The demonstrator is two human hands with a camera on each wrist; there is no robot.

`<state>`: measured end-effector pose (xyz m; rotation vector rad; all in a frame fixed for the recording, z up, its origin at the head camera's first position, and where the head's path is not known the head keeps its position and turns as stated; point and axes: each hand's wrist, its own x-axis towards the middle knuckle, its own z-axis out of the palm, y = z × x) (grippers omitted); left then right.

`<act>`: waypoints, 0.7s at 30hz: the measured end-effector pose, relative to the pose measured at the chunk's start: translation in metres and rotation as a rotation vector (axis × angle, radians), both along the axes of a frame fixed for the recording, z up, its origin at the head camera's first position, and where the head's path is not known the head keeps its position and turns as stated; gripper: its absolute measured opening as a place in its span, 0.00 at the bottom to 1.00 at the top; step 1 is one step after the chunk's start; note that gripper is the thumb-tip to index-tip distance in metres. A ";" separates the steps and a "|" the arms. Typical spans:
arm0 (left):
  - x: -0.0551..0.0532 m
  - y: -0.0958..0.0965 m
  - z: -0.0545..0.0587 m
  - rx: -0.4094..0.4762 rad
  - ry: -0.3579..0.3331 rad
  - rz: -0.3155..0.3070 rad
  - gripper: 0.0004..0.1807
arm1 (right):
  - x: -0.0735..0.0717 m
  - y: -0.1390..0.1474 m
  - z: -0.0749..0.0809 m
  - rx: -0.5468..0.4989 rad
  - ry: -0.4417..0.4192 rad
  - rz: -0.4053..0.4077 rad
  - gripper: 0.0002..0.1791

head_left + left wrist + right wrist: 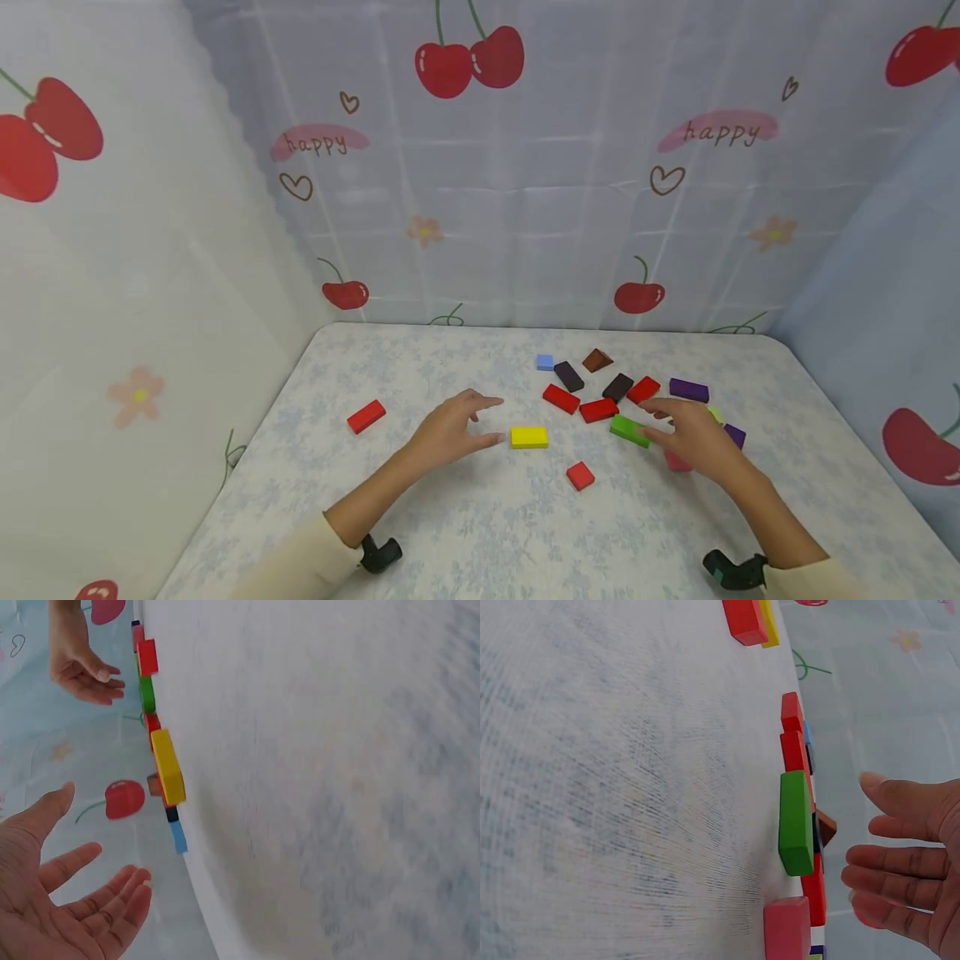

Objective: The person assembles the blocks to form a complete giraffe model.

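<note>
My left hand (450, 431) is held over the table to the left of a yellow block (529, 437), thumb and fingers spread apart with nothing between them. In the left wrist view its palm (45, 900) shows bare. My right hand (693, 437) hovers at the right, near a green block (628, 431) and partly in front of a pink block (677, 462). Its fingers (896, 874) hold nothing in the right wrist view. A small red block (581, 476) lies between the hands, nearer the front.
A lone red block (367, 416) lies far left. Behind the green block are several red and dark blocks (569, 377), a light blue block (544, 362) and a brown triangular block (597, 360). A purple block (689, 390) lies at right. Printed curtains surround the table.
</note>
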<state>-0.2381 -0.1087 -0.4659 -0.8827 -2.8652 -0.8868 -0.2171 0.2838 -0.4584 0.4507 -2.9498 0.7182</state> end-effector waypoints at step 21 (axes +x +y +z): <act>-0.008 0.041 -0.023 -0.022 -0.167 -0.069 0.24 | -0.007 -0.007 -0.012 0.059 -0.081 0.021 0.19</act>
